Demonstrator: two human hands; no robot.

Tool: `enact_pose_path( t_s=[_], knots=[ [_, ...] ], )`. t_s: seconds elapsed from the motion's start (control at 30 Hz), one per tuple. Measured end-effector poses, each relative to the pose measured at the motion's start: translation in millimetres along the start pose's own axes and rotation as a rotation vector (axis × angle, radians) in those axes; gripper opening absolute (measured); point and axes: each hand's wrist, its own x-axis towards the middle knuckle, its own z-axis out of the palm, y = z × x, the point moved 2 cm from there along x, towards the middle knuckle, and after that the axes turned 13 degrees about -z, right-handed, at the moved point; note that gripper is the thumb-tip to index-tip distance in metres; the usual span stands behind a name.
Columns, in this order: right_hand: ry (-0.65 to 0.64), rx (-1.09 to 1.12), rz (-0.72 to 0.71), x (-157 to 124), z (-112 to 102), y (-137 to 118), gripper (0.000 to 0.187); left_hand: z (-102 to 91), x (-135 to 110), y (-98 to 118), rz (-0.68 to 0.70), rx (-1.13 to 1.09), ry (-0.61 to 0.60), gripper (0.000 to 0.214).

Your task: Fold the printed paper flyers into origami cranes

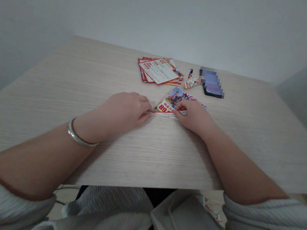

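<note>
A colourful printed flyer (174,99) lies folded on the pale wooden table (67,80), with red digits showing near its left corner. My left hand (126,110) is closed, its fingertips pinching the flyer's left corner against the table. A silver bangle (78,137) sits on that wrist. My right hand (195,116) is curled over the flyer's right part, fingers pressed on the paper.
A stack of red-and-white flyers (159,70) lies further back on the table. Beside it sit a small folded paper piece (191,80) and a dark phone (211,83). A grey wall stands behind the table, whose front edge is near my lap.
</note>
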Motion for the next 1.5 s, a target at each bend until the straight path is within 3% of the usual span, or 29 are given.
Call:
enact_pose_path(
  t_s=[0.1, 0.27, 0.43, 0.63, 1.07, 1.5],
  knots=[
    [-0.005, 0.005, -0.001, 0, -1, -2, 0.012, -0.8, 2, 6, -0.028, 0.030, -0.001, 0.038],
    [0.042, 0.004, 0.014, 8, 4, -3, 0.013, 8.0, 2, 13, 0.162, 0.033, 0.028, 0.042],
    [0.085, 0.014, 0.019, 14, 8, -4, 0.016, 16.9, 4, 12, 0.142, 0.104, 0.013, 0.048],
    [0.066, -0.002, 0.111, 3, -2, 1, 0.017, 16.4, 5, 15, 0.134, 0.115, -0.012, 0.051],
    [0.043, 0.032, 0.168, -5, -9, 20, 0.015, 18.7, 6, 15, 0.159, 0.155, 0.028, 0.056],
    [0.063, 0.063, 0.240, -6, -13, 22, 0.011, 21.4, 5, 13, 0.173, 0.096, 0.047, 0.058]
  ],
)
